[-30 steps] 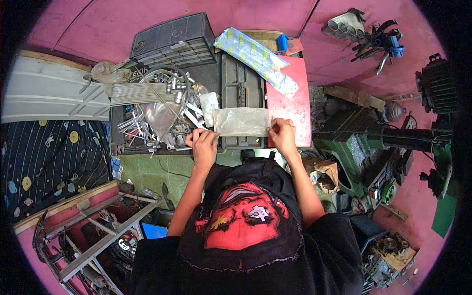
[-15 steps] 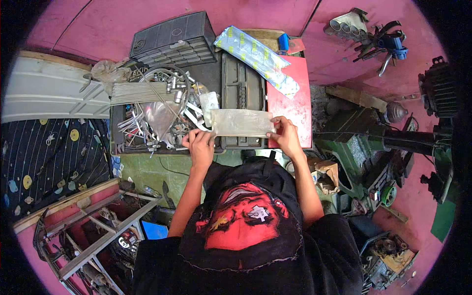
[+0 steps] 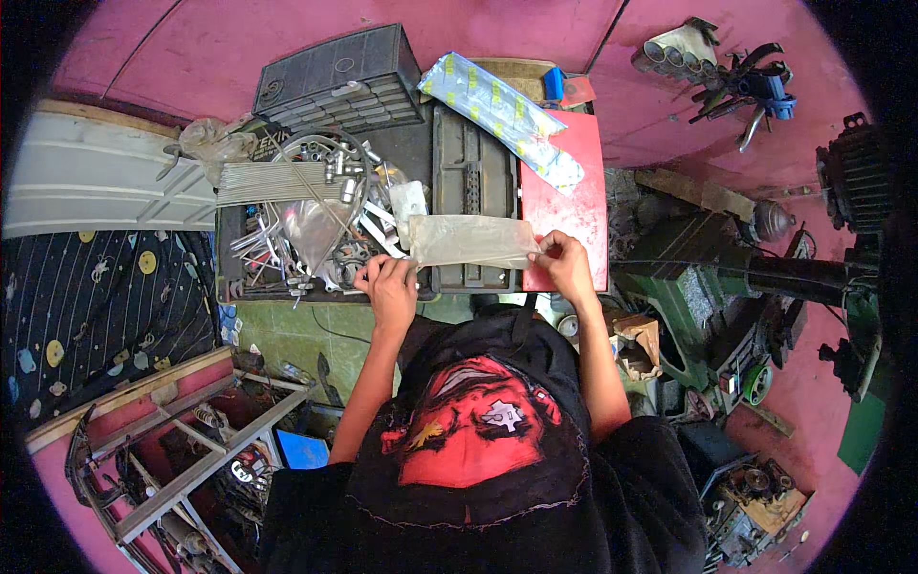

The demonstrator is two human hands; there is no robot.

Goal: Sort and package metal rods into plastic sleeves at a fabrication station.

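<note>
Clear plastic sleeve (image 3: pixel 473 241) lay stretched crosswise, roughly flat, over the near part of a long black tray (image 3: pixel 497 191). Left hand (image 3: pixel 390 285) sat at its near left corner, fingers drawn together on the plastic; thumb mostly hidden. Right hand (image 3: pixel 566 265) pinched the right end between thumb and fingers, above a red panel (image 3: pixel 588 225). White packet (image 3: pixel 407 199) just beyond the sleeve's left end. Left of the tray: heaped wrenches (image 3: pixel 260 244), a bundle of thin rods (image 3: pixel 253 185). Farther back, black drawer cabinet (image 3: pixel 330 77); blue-and-yellow wrapper (image 3: pixel 497 110) sloped across tray and panel.
</note>
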